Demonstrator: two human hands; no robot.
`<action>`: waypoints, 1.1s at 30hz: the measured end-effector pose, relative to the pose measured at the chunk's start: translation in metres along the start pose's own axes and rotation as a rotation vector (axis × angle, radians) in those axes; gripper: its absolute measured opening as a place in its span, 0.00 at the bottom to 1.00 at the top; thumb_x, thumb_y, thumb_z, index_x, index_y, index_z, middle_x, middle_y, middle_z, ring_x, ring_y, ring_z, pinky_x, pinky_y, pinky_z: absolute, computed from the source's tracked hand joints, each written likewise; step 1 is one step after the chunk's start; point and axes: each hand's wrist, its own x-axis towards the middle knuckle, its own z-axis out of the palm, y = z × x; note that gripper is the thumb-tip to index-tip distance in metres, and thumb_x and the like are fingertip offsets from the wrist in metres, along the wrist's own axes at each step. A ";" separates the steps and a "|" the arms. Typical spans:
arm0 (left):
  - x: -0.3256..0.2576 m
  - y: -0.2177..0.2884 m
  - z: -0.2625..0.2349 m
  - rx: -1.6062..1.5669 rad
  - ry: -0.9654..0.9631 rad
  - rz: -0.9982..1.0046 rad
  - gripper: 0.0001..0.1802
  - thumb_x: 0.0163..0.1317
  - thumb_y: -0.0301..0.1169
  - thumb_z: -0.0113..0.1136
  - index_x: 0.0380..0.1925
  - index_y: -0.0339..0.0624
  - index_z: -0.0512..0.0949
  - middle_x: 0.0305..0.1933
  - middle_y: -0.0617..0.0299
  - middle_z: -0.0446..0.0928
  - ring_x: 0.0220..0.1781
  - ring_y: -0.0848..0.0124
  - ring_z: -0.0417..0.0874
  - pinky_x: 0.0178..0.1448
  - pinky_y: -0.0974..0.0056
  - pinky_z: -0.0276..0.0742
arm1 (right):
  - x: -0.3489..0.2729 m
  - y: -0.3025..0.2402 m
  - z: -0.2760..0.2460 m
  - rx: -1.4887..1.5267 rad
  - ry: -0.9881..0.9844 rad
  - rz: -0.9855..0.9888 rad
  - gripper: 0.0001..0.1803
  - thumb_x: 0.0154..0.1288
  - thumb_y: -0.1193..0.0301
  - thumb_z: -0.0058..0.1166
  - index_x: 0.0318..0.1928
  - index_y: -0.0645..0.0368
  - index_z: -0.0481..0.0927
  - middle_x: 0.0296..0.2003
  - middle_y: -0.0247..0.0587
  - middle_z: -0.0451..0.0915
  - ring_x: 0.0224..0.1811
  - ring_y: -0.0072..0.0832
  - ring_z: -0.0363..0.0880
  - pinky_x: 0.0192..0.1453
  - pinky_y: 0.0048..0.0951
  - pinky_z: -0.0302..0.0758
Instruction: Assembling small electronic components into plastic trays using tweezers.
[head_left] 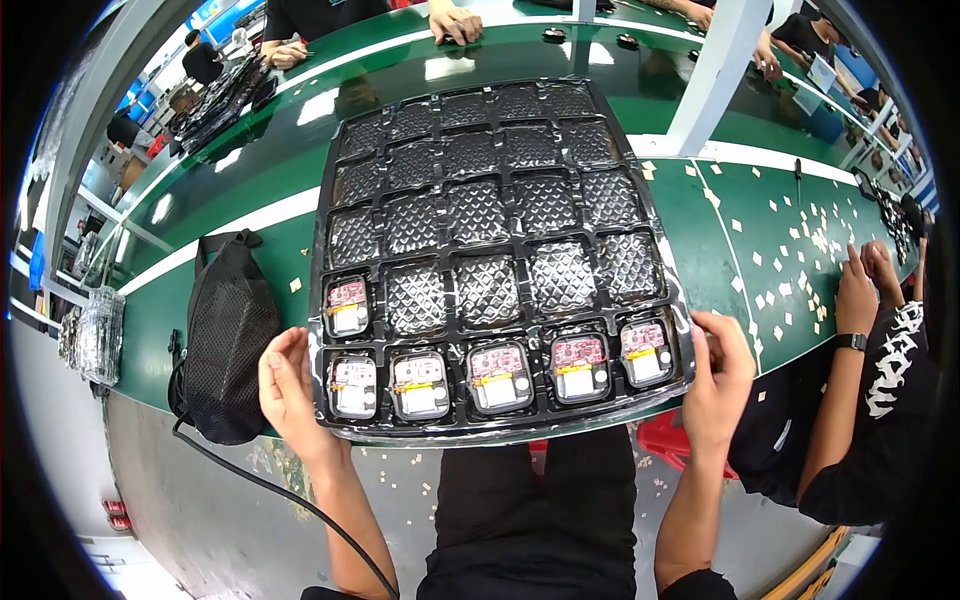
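Note:
A large black plastic tray [484, 290] with textured square pockets lies in front of me, its near side reaching over the table's edge. My left hand [288, 390] is closed on the tray's near left edge, thumb up. On the opposite side, my right hand [722, 375] grips the near right edge, its fingers partly hidden. Each pocket of the nearest row holds a small electronic unit, such as the middle one [498, 377], with a red board, white parts and a yellow strip. One more unit [348, 306] sits at the left of the second row.
A black mesh bag [232, 340] with a black cable [290, 492] lies left of the tray on the green table [735, 215]. Small pale pieces [815, 240] are scattered at right, near a co-worker's arm [848, 320]. A white post [715, 85] stands beyond the tray; other people's hands [455, 22] work across the belt.

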 end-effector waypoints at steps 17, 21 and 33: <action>-0.004 -0.005 -0.003 -0.022 -0.113 0.085 0.21 0.83 0.41 0.40 0.52 0.33 0.75 0.46 0.58 0.78 0.44 0.74 0.81 0.48 0.66 0.80 | 0.002 0.004 0.014 -0.215 0.161 -0.194 0.06 0.67 0.78 0.63 0.43 0.64 0.84 0.28 0.42 0.80 0.20 0.27 0.74 0.25 0.28 0.70; 0.005 -0.023 -0.030 -0.118 -0.147 0.021 0.23 0.82 0.40 0.38 0.60 0.31 0.71 0.57 0.53 0.78 0.52 0.67 0.84 0.55 0.62 0.84 | 0.002 0.006 0.019 -0.192 0.132 -0.171 0.05 0.66 0.76 0.63 0.42 0.61 0.85 0.28 0.41 0.81 0.19 0.30 0.75 0.25 0.29 0.71; -0.004 -0.006 -0.005 -0.064 -0.003 0.028 0.24 0.84 0.44 0.38 0.51 0.33 0.75 0.46 0.59 0.75 0.47 0.73 0.78 0.53 0.66 0.77 | 0.001 -0.001 0.015 -0.213 0.122 -0.185 0.05 0.66 0.76 0.64 0.42 0.61 0.85 0.28 0.41 0.81 0.19 0.31 0.76 0.25 0.31 0.71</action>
